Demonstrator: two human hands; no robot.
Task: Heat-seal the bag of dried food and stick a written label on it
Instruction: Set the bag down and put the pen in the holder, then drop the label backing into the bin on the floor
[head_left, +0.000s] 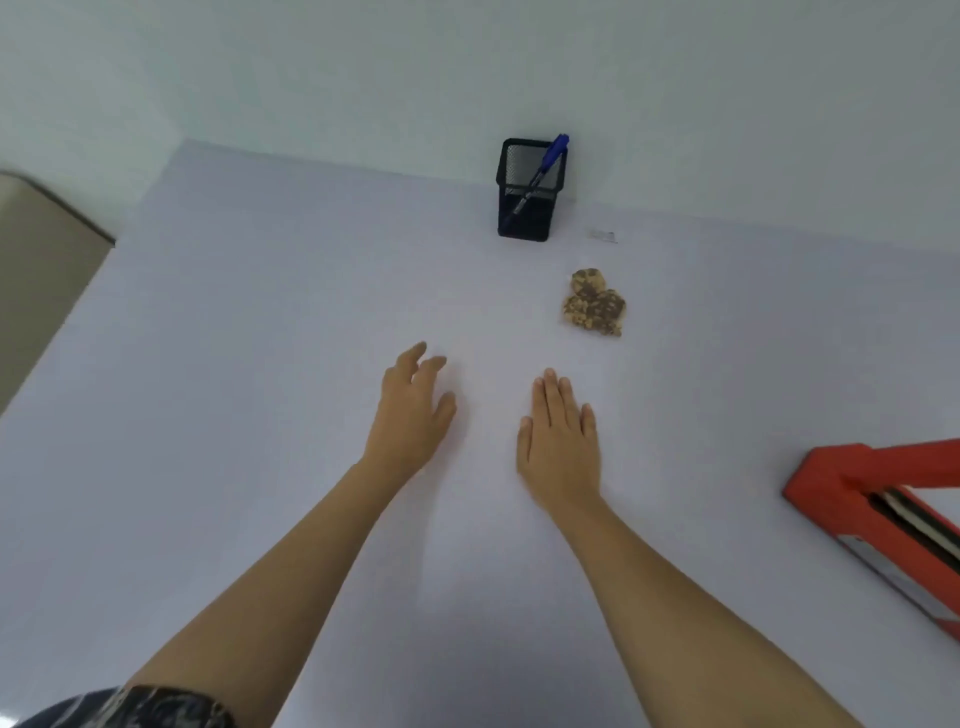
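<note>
Brown speckled pieces of dried food (594, 303) lie in a small heap on the white table (260, 364), right of centre; whether a clear bag surrounds them I cannot tell. My left hand (413, 410) hovers over the table with fingers apart, holding nothing. My right hand (561, 441) lies flat, palm down, fingers together, a short way below and left of the food. A red heat sealer (878, 509) sits at the right edge, partly out of view. A blue pen (540, 174) leans in a black mesh holder (529, 189) at the back. A small pale label (602, 236) lies beside the holder.
A pale wall runs right behind the pen holder. At the left edge, past the table's border, a beige surface (41, 280) shows. A dark patterned sleeve (145, 709) appears at the bottom left.
</note>
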